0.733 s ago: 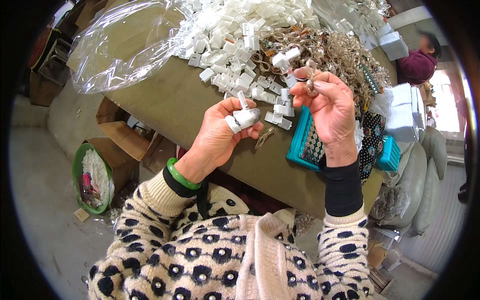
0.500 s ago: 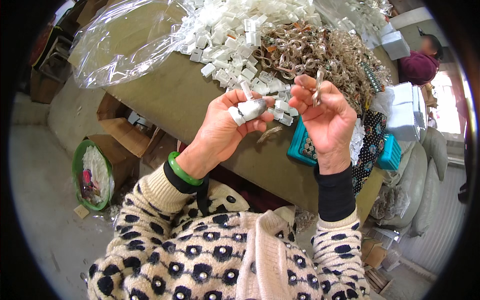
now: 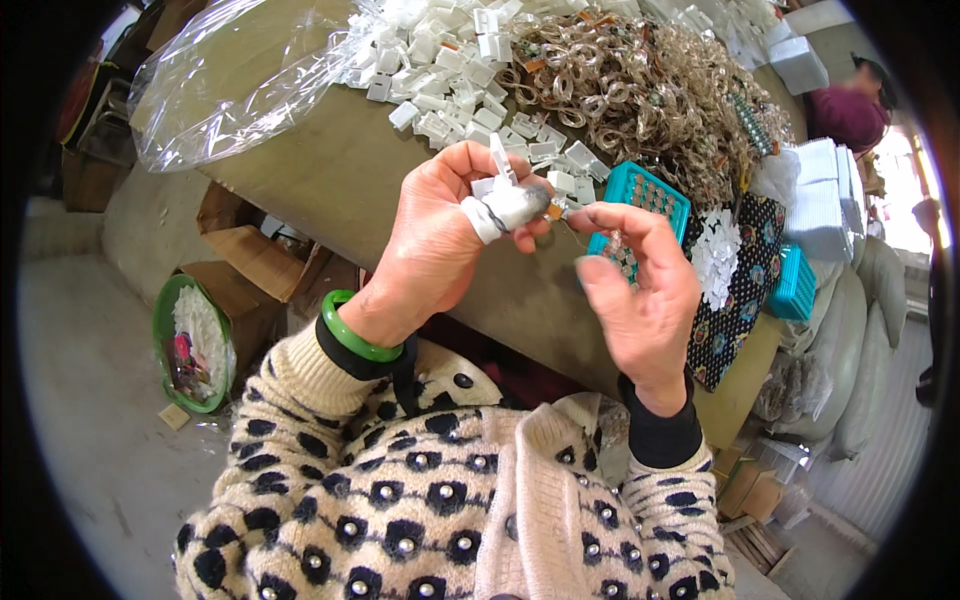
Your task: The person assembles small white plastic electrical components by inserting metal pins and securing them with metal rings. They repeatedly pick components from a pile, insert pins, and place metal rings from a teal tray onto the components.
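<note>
My left hand [image 3: 435,225] is closed on a small white plastic case [image 3: 502,160] whose flap stands up. White wrapping, grey at the tip, covers its thumb [image 3: 515,207]. At the thumb tip shows a small orange-and-metal piece [image 3: 557,209]. My right hand [image 3: 650,295] reaches this piece with its index fingertip, while its thumb stands apart. Beyond the right fingers lies a teal tray [image 3: 684,212] with rows of round metallic cells. Past the left hand spreads a heap of white plastic cases [image 3: 440,90]; beside it is a pile of clear coiled wires [image 3: 620,95].
A clear plastic bag [image 3: 230,90] covers the table's far left. On dark patterned cloth [image 3: 735,330] at right lie white pieces [image 3: 716,255], near another teal basket [image 3: 792,282]. A green basin [image 3: 160,345] stands on the floor at left. A person [image 3: 845,115] is at far right.
My right hand has come down and left to my left hand, from holding a clear wire loop higher up. An orange-and-metal piece now shows by the left thumb, and more of the teal tray is visible.
</note>
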### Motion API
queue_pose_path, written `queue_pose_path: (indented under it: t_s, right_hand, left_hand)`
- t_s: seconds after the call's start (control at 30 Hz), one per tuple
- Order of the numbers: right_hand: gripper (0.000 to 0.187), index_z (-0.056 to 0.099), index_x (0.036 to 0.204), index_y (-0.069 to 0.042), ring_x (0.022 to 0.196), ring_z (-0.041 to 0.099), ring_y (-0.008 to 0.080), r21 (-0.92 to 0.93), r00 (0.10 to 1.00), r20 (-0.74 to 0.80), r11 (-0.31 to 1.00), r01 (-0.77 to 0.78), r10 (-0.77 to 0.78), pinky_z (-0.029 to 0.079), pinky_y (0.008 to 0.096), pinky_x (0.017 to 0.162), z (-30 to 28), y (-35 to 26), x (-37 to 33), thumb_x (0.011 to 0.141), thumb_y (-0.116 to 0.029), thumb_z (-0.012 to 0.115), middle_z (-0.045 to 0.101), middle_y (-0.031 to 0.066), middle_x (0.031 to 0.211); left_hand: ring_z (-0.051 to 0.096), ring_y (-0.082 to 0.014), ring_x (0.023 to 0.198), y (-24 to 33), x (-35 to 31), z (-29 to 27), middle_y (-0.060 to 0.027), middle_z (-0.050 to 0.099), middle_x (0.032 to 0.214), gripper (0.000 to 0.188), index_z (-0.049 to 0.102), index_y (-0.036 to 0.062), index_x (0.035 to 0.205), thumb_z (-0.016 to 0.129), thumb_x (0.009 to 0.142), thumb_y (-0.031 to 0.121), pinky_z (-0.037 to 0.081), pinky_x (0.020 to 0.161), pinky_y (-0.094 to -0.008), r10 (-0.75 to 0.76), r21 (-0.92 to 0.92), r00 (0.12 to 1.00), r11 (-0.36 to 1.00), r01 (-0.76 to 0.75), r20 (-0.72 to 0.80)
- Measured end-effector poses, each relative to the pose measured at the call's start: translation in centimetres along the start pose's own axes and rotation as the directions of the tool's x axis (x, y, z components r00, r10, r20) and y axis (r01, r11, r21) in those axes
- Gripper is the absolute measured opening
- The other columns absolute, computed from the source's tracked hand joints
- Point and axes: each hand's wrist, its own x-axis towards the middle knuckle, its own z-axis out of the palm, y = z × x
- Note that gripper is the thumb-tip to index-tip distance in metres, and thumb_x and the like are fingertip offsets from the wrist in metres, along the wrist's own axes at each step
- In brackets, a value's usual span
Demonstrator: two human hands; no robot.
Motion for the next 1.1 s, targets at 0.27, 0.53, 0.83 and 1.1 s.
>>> queue_pose_path:
  t_s: [0.27,0.53,0.83,1.1]
  right_hand:
    - [0.011,0.066,0.095,-0.001,0.063,0.061,0.0152,-0.160,0.981,-0.139,0.981,0.112,-0.135,0.047,0.0279,0.057,1.4,1.1,0.2,0.086,0.001,0.072,0.065,0.0071,0.080]
    - [0.013,0.066,0.087,0.000,0.055,0.052,0.0106,-0.195,0.992,-0.040,0.975,0.106,-0.116,0.040,0.0258,0.048,0.3,0.8,-0.3,0.077,0.006,0.071,0.058,0.0043,0.073]
    - [0.005,0.060,0.073,0.000,0.077,0.061,0.0168,0.811,0.870,0.258,0.395,-0.432,0.420,0.052,0.0312,0.066,-0.2,1.1,-1.1,0.077,0.002,0.057,0.061,0.0096,0.093]
    - [0.013,0.060,0.093,0.002,0.076,0.059,0.0151,0.039,0.983,-0.088,0.986,0.164,-0.161,0.049,0.0276,0.071,0.5,0.7,-1.5,0.083,0.009,0.063,0.063,0.0083,0.090]
  left_hand:
    - [0.071,-0.0223,0.078,-0.1,-0.9,0.8,-0.0135,0.069,0.094,0.025,0.059,0.0005,0.104,0.076,0.086,0.006,0.059,0.063,-0.0306,-0.047,-0.085,0.999,0.995,0.048,0.020]
    - [0.071,-0.0213,0.076,-0.8,-1.5,1.2,-0.0127,0.068,0.094,0.027,0.059,0.0006,0.109,0.074,0.088,0.011,0.061,0.062,-0.0315,-0.096,-0.243,0.989,0.962,0.120,0.108]
    - [0.065,-0.0201,0.076,-1.4,-2.5,1.9,-0.0080,0.062,0.098,0.035,0.055,0.0054,0.111,0.072,0.091,0.029,0.056,0.063,-0.0316,-0.203,-0.236,0.957,0.939,0.250,0.208]
    - [0.064,-0.0171,0.075,-1.5,-2.2,1.2,-0.0073,0.063,0.106,0.039,0.054,0.0053,0.120,0.071,0.092,0.027,0.054,0.062,-0.0298,-0.250,-0.223,0.947,0.930,0.293,0.200]
